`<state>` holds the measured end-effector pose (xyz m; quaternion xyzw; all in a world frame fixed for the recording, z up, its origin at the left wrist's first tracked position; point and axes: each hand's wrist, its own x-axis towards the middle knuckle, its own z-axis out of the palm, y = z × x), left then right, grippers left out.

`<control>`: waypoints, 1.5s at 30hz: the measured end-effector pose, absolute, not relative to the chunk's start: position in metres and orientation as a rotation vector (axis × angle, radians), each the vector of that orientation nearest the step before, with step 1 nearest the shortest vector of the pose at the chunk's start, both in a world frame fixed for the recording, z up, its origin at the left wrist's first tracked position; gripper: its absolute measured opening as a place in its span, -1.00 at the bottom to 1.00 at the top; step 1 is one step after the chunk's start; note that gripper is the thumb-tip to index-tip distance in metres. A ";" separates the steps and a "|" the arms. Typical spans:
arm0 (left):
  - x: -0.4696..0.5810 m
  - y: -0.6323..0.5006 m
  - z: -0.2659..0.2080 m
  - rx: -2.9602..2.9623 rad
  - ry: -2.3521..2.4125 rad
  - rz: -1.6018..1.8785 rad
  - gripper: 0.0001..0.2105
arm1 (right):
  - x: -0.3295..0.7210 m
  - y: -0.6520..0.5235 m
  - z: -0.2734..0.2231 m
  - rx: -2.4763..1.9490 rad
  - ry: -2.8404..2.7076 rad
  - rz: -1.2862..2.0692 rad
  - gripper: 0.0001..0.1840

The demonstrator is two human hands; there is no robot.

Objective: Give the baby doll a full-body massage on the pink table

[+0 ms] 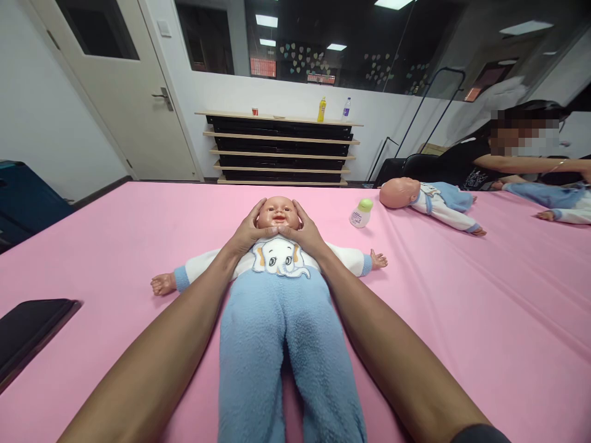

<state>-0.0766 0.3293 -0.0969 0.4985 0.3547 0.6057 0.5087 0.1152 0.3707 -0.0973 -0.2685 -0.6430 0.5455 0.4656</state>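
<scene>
Pink sheet [443,307] spreads wide, its far edge near some shelves [284,145] and a door [115,92]. Doll [277,307] lies face-up on it, left hand [249,232] and right hand [308,234] cupped round its head, thumbs meeting at the chin. Decent elbow room toward the black slab [34,332], tighter by the bottle [361,215].

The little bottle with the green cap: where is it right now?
In the head view, the green-capped bottle is right of centre on the pink sheet, between the nearest doll and the next doll's head to the right.
</scene>
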 end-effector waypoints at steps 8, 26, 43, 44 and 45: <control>-0.081 0.332 -0.098 1.173 0.843 1.487 -0.13 | 0.112 0.379 -0.103 -0.631 -1.509 1.423 0.08; -0.079 0.332 -0.099 1.225 0.900 1.492 -0.09 | 0.115 0.374 -0.097 -0.651 -1.520 1.404 0.06; -0.077 0.329 -0.098 1.275 0.905 1.468 -0.01 | 0.116 0.369 -0.096 -0.667 -1.565 1.341 0.13; -0.077 0.329 -0.098 1.274 0.908 1.473 -0.02 | 0.116 0.368 -0.095 -0.668 -1.557 1.351 0.12; -0.077 0.329 -0.098 1.264 0.909 1.478 -0.05 | 0.116 0.368 -0.094 -0.665 -1.545 1.368 0.11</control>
